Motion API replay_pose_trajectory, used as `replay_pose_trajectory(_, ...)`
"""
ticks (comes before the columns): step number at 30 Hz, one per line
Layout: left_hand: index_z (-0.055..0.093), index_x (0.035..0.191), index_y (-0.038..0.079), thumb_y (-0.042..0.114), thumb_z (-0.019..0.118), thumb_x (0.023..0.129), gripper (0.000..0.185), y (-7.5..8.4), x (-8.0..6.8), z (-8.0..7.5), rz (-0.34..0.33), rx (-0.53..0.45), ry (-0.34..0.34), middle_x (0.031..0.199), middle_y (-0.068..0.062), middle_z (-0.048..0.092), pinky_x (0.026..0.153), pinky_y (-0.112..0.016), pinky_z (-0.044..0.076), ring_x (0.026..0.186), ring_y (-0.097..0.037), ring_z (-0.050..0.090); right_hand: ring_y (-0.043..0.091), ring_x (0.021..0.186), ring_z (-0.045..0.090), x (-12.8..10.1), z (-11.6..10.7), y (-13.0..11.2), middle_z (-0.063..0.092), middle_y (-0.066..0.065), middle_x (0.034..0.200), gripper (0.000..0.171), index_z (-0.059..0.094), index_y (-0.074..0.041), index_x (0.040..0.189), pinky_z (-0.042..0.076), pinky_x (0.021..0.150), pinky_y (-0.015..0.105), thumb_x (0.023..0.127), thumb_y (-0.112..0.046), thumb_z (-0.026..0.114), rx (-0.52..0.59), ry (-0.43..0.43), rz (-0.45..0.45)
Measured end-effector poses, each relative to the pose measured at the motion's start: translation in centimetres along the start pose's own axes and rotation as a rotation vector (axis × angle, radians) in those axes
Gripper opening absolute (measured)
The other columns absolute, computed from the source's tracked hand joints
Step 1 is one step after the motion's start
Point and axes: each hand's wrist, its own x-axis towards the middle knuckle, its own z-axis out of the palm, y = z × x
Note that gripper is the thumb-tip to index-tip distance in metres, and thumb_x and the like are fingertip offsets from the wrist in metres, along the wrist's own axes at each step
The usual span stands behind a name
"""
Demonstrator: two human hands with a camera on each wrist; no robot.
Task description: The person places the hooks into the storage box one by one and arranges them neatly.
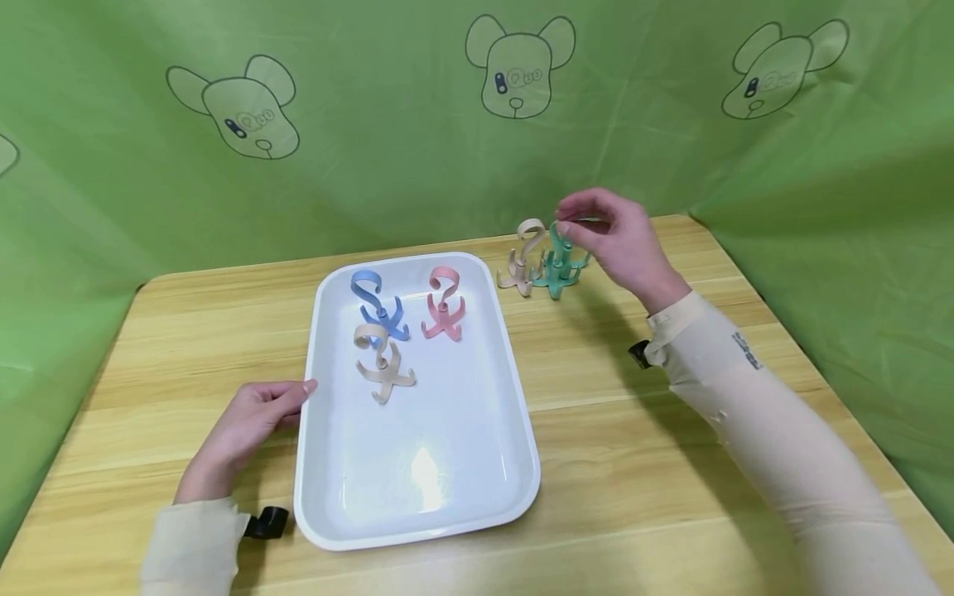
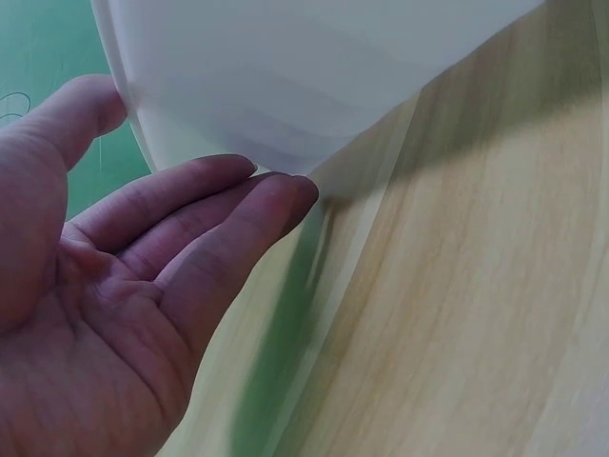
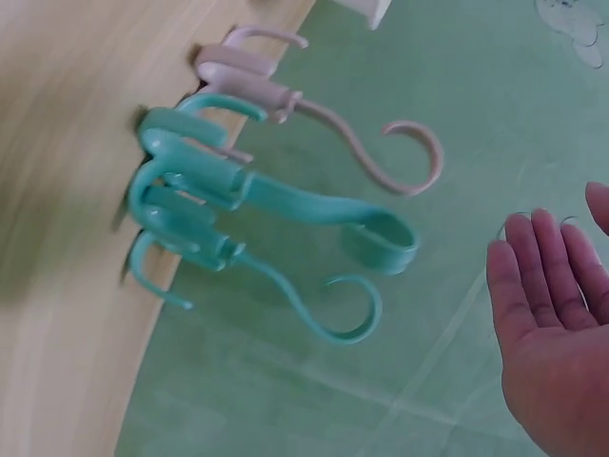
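My left hand point(image 1: 253, 418) holds the left rim of a white tray point(image 1: 417, 530); in the left wrist view the thumb is at the rim and the fingers lie against the outer wall. My right hand point(image 1: 614, 240) is by two green swivel hook hangers point(image 1: 555, 277) standing close together, right of the tray. In the right wrist view its fingers point(image 3: 538, 276) are extended, apart from the hangers, and hold nothing. A beige hook hanger point(image 1: 517, 269) stands beside the green ones. Inside the tray are a blue hanger point(image 1: 383, 319), a pink hanger point(image 1: 443, 319) and another beige hanger point(image 1: 387, 377).
The wooden table point(image 1: 611, 480) extends on both sides of the tray. Green cloth point(image 1: 402, 149) with printed mouse heads hangs behind and along the sides, close to the table's back edge.
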Motion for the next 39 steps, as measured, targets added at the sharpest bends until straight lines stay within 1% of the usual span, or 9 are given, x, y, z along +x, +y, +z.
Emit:
replay_pose_trajectory(4,0.062,0.121,-0.013,0.034,0.060,0.100,0.051,-0.1,0.0,0.0,-0.003,-0.004,0.000,0.108,-0.017,0.070,0.084,-0.029,0.054,0.093,-0.018,0.070,0.021,0.109,0.058,0.1,-0.3,1.0,0.063,0.013,0.121,0.037,0.061,-0.002,0.126,0.046,0.098,0.031,0.094,-0.015,0.070,0.000,0.045,0.028)
replay_pose_trajectory(8,0.063,0.120,-0.013,0.034,0.060,0.100,0.050,-0.2,0.1,0.0,-0.003,-0.003,0.001,0.107,-0.017,0.071,0.083,-0.028,0.054,0.092,-0.018,0.070,0.022,0.114,0.057,0.2,-0.4,1.9,0.061,0.014,0.127,0.042,0.059,-0.002,0.131,0.045,0.099,0.030,0.094,-0.018,0.070,-0.007,0.066,0.051)
replay_pose_trajectory(14,0.062,0.120,-0.013,0.034,0.060,0.100,0.051,-0.2,0.0,-0.1,0.001,-0.009,-0.004,0.108,-0.018,0.070,0.083,-0.028,0.054,0.092,-0.018,0.070,0.027,0.117,0.057,0.6,-0.3,3.3,0.061,0.014,0.128,0.041,0.059,-0.001,0.130,0.046,0.099,0.030,0.094,-0.018,0.069,-0.034,0.076,0.087)
replay_pose_trajectory(20,0.062,0.121,-0.014,0.034,0.061,0.099,0.053,-0.1,0.0,0.0,-0.006,-0.016,0.000,0.106,-0.016,0.071,0.083,-0.028,0.054,0.091,-0.019,0.070,0.024,0.114,0.058,0.9,-0.1,4.3,0.061,0.013,0.126,0.039,0.061,-0.001,0.128,0.047,0.097,0.030,0.095,-0.019,0.069,-0.087,0.086,0.131)
replay_pose_trajectory(25,0.062,0.120,-0.014,0.035,0.060,0.099,0.053,-0.1,0.0,0.0,0.002,-0.006,0.000,0.105,-0.016,0.071,0.083,-0.028,0.054,0.090,-0.020,0.070,0.025,0.113,0.057,1.2,0.2,4.9,0.062,0.015,0.122,0.036,0.062,0.001,0.125,0.048,0.097,0.032,0.094,-0.016,0.069,-0.104,0.089,0.126)
replay_pose_trajectory(29,0.062,0.119,-0.014,0.036,0.061,0.099,0.054,-0.2,0.0,0.0,-0.004,-0.001,-0.001,0.105,-0.017,0.071,0.084,-0.028,0.054,0.091,-0.021,0.070,0.026,0.113,0.056,1.5,0.3,5.3,0.061,0.015,0.123,0.036,0.061,0.001,0.127,0.047,0.097,0.034,0.095,-0.016,0.068,-0.132,0.079,0.140)
replay_pose_trajectory(33,0.063,0.119,-0.013,0.038,0.061,0.098,0.055,-0.3,0.1,0.1,-0.015,0.002,0.002,0.105,-0.017,0.071,0.084,-0.028,0.054,0.093,-0.021,0.070,0.027,0.112,0.057,1.7,0.4,5.4,0.062,0.016,0.122,0.034,0.061,0.001,0.126,0.049,0.096,0.037,0.096,-0.014,0.067,-0.165,0.067,0.153)
replay_pose_trajectory(39,0.063,0.119,-0.013,0.039,0.062,0.098,0.056,-0.2,0.1,0.0,-0.020,0.009,0.001,0.107,-0.016,0.071,0.085,-0.027,0.053,0.094,-0.020,0.070,0.028,0.110,0.058,1.7,0.6,5.2,0.063,0.017,0.119,0.033,0.062,0.002,0.125,0.050,0.092,0.039,0.097,-0.015,0.065,-0.214,0.071,0.178)
